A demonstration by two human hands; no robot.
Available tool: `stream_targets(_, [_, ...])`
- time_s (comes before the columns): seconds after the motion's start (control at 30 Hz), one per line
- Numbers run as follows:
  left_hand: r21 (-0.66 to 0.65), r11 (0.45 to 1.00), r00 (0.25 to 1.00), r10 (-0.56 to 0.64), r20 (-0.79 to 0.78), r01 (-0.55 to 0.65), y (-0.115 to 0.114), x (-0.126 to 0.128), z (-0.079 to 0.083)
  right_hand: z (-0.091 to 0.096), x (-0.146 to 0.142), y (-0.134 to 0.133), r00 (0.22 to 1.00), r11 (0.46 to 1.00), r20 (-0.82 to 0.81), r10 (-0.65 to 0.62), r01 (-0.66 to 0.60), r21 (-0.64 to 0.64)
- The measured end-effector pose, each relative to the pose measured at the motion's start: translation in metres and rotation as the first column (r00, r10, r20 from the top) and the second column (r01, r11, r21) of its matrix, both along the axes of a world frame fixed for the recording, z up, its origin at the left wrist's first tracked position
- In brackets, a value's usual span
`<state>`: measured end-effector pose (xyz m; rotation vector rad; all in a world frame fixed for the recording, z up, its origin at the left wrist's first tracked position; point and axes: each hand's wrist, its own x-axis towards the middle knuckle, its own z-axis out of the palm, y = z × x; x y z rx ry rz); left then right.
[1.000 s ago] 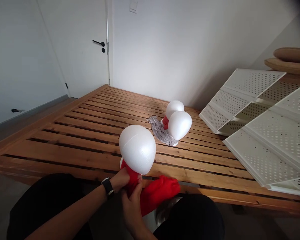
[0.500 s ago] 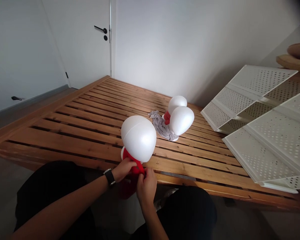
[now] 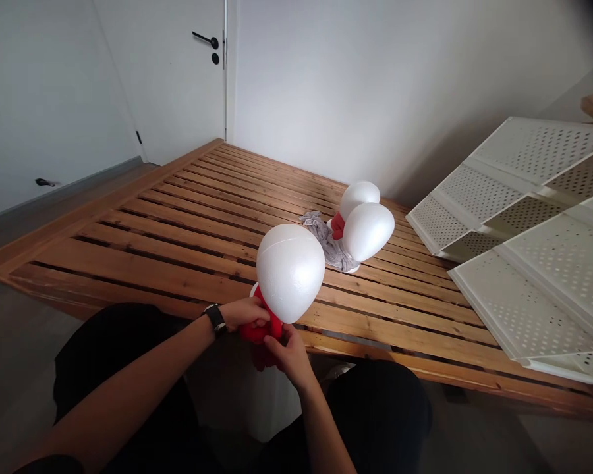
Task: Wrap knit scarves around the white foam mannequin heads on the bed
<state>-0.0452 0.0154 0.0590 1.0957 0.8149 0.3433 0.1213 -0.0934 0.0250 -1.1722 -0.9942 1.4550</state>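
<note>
A white foam head (image 3: pixel 290 271) stands at the near edge of a wooden slatted bed frame (image 3: pixel 188 224). Red cloth (image 3: pixel 263 328) is wrapped around its neck, and both my hands grip it there. My left hand (image 3: pixel 245 313), with a black watch on the wrist, holds the cloth from the left. My right hand (image 3: pixel 287 353) pinches it from below. Farther back two more white foam heads (image 3: pixel 366 227) stand close together, one with a red cloth at its neck and a grey cloth (image 3: pixel 327 238) lying beside them.
White perforated metal shelf panels (image 3: pixel 528 243) lie tilted across the right side of the bed frame. A white door (image 3: pixel 178 72) with a black handle stands at the back left. My black-clad knees press up to the frame's near edge.
The loose red cloth that spread to the right a second ago has been gathered in under the foam head's neck. My view has shifted slightly left and down.
</note>
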Motion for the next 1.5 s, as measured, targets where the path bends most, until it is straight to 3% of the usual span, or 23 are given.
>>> stream_targets(0.13, [-0.057,0.986,0.974,-0.147,0.170,0.158,0.002,-0.016,0.021,0.003,0.003,0.006,0.982,0.996,0.167,-0.084,0.078,0.039])
stream_targets(0.23, [-0.108,0.977,0.958,-0.155,0.240,0.185,0.006,-0.032,0.030,-0.003,0.011,0.008,0.924,0.986,0.343,-0.166,0.155,0.060])
stream_targets(0.37, [-0.057,0.983,0.972,-0.165,0.169,0.177,0.010,-0.039,0.027,-0.009,0.016,0.008,0.876,0.982,0.443,-0.189,0.182,0.058])
stream_targets(0.47, [0.146,0.962,0.972,-0.222,-0.071,0.231,0.013,-0.037,0.030,-0.011,0.016,0.008,0.867,0.980,0.456,-0.199,0.183,0.078])
stream_targets(0.5, [0.268,0.936,0.958,-0.168,-0.233,0.230,0.014,-0.037,0.032,-0.011,0.017,0.008,0.865,0.979,0.458,-0.204,0.187,0.081])
stream_targets(0.57, [0.535,0.821,0.840,0.138,-0.525,0.199,0.016,-0.041,0.037,-0.012,0.018,0.008,0.863,0.977,0.459,-0.211,0.196,0.080])
stream_targets(0.63, [0.714,0.682,0.634,0.484,-0.602,0.158,0.019,-0.050,0.040,-0.013,0.019,0.008,0.848,0.975,0.483,-0.217,0.207,0.075])
stream_targets(0.67, [0.764,0.635,0.562,0.593,-0.577,0.114,0.020,-0.055,0.041,-0.013,0.019,0.008,0.835,0.974,0.504,-0.221,0.213,0.075])
stream_targets(0.7, [0.783,0.620,0.543,0.640,-0.543,0.052,0.022,-0.059,0.040,-0.012,0.019,0.008,0.820,0.973,0.526,-0.225,0.217,0.077])
stream_targets(0.77, [0.716,0.678,0.653,0.619,-0.436,-0.164,0.026,-0.066,0.037,-0.012,0.019,0.009,0.802,0.973,0.553,-0.224,0.219,0.076])
stream_targets(0.83, [0.517,0.784,0.801,0.531,-0.276,-0.343,0.028,-0.067,0.033,-0.011,0.018,0.009,0.810,0.974,0.543,-0.221,0.216,0.074])
stream_targets(0.9, [0.345,0.861,0.879,0.447,-0.167,-0.373,0.028,-0.063,0.031,-0.012,0.017,0.009,0.826,0.972,0.516,-0.226,0.223,0.069])
stream_targets(0.93, [0.325,0.869,0.884,0.440,-0.157,-0.374,0.027,-0.061,0.030,-0.012,0.017,0.009,0.835,0.971,0.500,-0.230,0.229,0.064])
stream_targets(1.0, [0.419,0.830,0.852,0.482,-0.206,-0.368,0.028,-0.059,0.032,-0.012,0.018,0.009,0.850,0.970,0.472,-0.232,0.237,0.051])
stream_targets(1.03, [0.517,0.780,0.806,0.534,-0.257,-0.352,0.029,-0.059,0.034,-0.012,0.018,0.009,0.854,0.970,0.466,-0.233,0.237,0.051])
stream_targets(1.13, [0.813,0.537,0.552,0.758,-0.347,-0.226,0.037,-0.067,0.041,-0.012,0.019,0.009,0.839,0.969,0.487,-0.242,0.236,0.076])
stream_targets(1.2, [0.848,0.448,0.463,0.838,-0.288,-0.283,0.045,-0.074,0.046,-0.011,0.019,0.009,0.827,0.969,0.507,-0.242,0.235,0.079])
stream_targets(1.23, [0.810,0.448,0.476,0.844,-0.245,-0.378,0.049,-0.078,0.048,-0.012,0.019,0.010,0.827,0.969,0.510,-0.239,0.234,0.075])
stream_targets(1.3, [0.653,0.519,0.569,0.807,-0.161,-0.552,0.054,-0.082,0.050,-0.013,0.018,0.011,0.833,0.971,0.501,-0.232,0.224,0.079])
stream_targets(1.4, [0.509,0.606,0.649,0.752,-0.117,-0.611,0.053,-0.085,0.050,-0.014,0.018,0.012,0.833,0.972,0.501,-0.235,0.217,0.094])
stream_targets(1.47, [0.545,0.591,0.624,0.767,-0.150,-0.595,0.050,-0.088,0.051,-0.013,0.018,0.012,0.821,0.970,0.516,-0.243,0.221,0.105])
stream_targets(1.5, [0.605,0.546,0.578,0.799,-0.167,-0.580,0.050,-0.090,0.052,-0.013,0.019,0.012,0.815,0.969,0.523,-0.247,0.224,0.110])
